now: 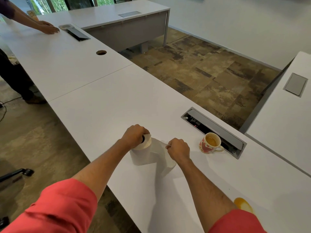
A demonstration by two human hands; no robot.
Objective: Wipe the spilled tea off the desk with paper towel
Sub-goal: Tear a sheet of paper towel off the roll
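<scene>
Seen from a head-worn camera, looking down at a long white desk (pixel 104 105). One paper towel roll (pixel 143 153) standing upright near the desk's near edge, taken here as the landmark. Left hand (pixel 134 137) curled over the top of the roll, gripping it and pressing it down. Right hand (pixel 179 149) just right of the roll, fingers clenched in a pinch on the free edge of one loose sheet (pixel 165 157), which trails from the roll down to the desk. One spilled tea puddle (pixel 243 205), amber, well to the right of the roll and nearer the viewer, partly hidden behind the right sleeve. One mug (pixel 210 142) with a red heart pattern, upright and holding tea, farther right of the roll than the pinching hand, beside an open cable tray (pixel 213 132). Probably the tearing step: best done by keeping the roll pinned firmly, pulling the sheet out taut and snapping sideways along a perforation, away from the mug so as not to knock it. Enough sheet needed to cover the puddle; perforation lines too faint to make out. Far beyond the roll, at the desk's other end, a second person's two hands (pixel 48 27) resting flat. Two red sleeves in the foreground.
</scene>
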